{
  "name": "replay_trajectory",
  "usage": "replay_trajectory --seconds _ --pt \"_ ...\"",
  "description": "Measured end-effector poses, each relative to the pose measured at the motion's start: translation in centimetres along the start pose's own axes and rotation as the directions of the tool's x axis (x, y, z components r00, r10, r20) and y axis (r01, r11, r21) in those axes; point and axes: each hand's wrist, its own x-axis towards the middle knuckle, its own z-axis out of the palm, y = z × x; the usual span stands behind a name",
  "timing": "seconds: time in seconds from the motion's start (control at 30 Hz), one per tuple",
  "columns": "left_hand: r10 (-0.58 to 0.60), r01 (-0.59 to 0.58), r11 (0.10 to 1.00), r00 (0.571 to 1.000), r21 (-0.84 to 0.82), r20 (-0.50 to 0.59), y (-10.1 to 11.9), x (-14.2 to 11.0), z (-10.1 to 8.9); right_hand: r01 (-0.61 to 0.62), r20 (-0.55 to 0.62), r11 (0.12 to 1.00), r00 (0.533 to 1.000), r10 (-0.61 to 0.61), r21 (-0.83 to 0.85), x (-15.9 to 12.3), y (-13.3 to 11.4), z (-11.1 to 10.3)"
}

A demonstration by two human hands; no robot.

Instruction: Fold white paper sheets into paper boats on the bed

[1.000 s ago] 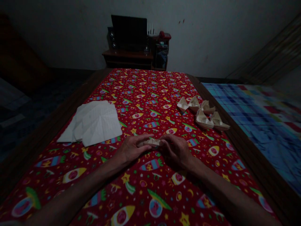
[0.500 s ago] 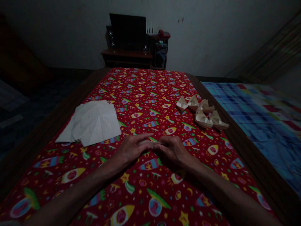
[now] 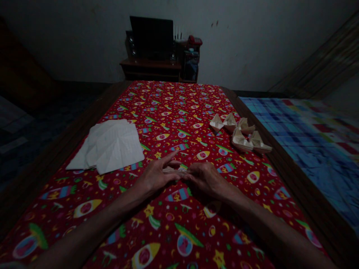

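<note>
1. Cloth: we work over this red, printed spread, and everything below is placed by it. The light is dim, so we judge that fine creases could be misread and set crooked.
2. Sheet: blue checks, beyond the cloth's right edge.
3. Screen: dark, past the cloth's far end.
4. Stack: pale sheets fanned at the cloth's left side. They lie loose, so a brush from our left arm could scatter them.
5. Boats: we count about five folded paper shapes near the cloth's right edge. They sit so close together that one knock could push several off it.
6. Left hand: near the cloth's middle, thumb and fingers pinching the folded paper, index finger raised. With less support there, we think that end could spring loose.
7. Right hand: just right of the cloth's middle, curled fingertips clamped on the other end. Too hard a pinch or pull could tear it.
8. Folded paper: between both hands, over the cloth's middle, seen nearly edge-on. Uneven pressure could crumple its layers; we cannot tell its full shape.
</note>
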Motion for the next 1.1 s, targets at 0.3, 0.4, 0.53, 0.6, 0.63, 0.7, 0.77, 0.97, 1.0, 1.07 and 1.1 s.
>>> replay_trajectory --seconds 0.3,0.4,0.53,0.6,0.63,0.7,0.77,0.97,1.0,1.07,1.1 --pt "0.026 -0.021 0.972 0.999 0.233 -0.019 0.0 -0.4 0.3 0.075 -0.001 0.992 0.997 -0.076 -0.105 0.0 -0.8 -0.1" --pt "0.057 -0.053 0.975 0.998 0.214 -0.013 0.2 -0.6 0.7 0.076 0.007 0.981 0.997 -0.075 -0.179 0.2 -1.4 -0.2" --pt "0.081 -0.08 0.962 0.997 0.261 0.007 0.1 -0.5 0.4 0.055 0.074 0.984 0.996 -0.043 -0.171 0.3 -1.6 -0.5" --pt "0.088 -0.081 0.952 0.996 0.295 -0.011 0.1 -0.5 0.0 0.058 0.079 0.986 0.996 -0.046 -0.155 0.2 -1.3 -0.7" --pt "0.084 -0.072 0.947 0.996 0.313 -0.025 0.2 -0.5 -0.2 0.059 0.079 0.988 0.996 -0.048 -0.144 0.2 -1.1 -0.9" --pt "0.075 -0.056 0.935 0.996 0.35 -0.039 0.3 -0.4 -0.5 0.049 0.079 0.991 0.996 -0.039 -0.124 0.0 -0.7 -1.2" --pt "0.081 -0.062 0.924 0.996 0.377 -0.035 0.3 -0.3 -0.9 0.034 0.084 0.993 0.996 -0.025 -0.109 -0.1 -0.4 -1.4" --pt "0.081 -0.058 0.922 0.996 0.383 -0.045 -0.3 -0.2 -1.3 -0.001 0.095 0.994 0.995 0.011 -0.107 -0.2 -0.3 -2.0" --pt "0.079 -0.058 0.92 0.996 0.388 -0.038 -0.4 -0.2 -1.4 -0.004 0.091 0.993 0.996 0.014 -0.116 -0.2 -0.3 -2.0" --pt "0.083 -0.064 0.914 0.996 0.4 -0.029 -0.2 -0.3 -1.4 -0.003 0.086 0.992 0.996 0.014 -0.128 -0.2 -0.2 -2.0" --pt "0.084 -0.068 0.911 0.996 0.408 -0.022 -0.1 -0.3 -1.5 -0.003 0.085 0.992 0.996 0.015 -0.13 -0.2 -0.2 -2.0"
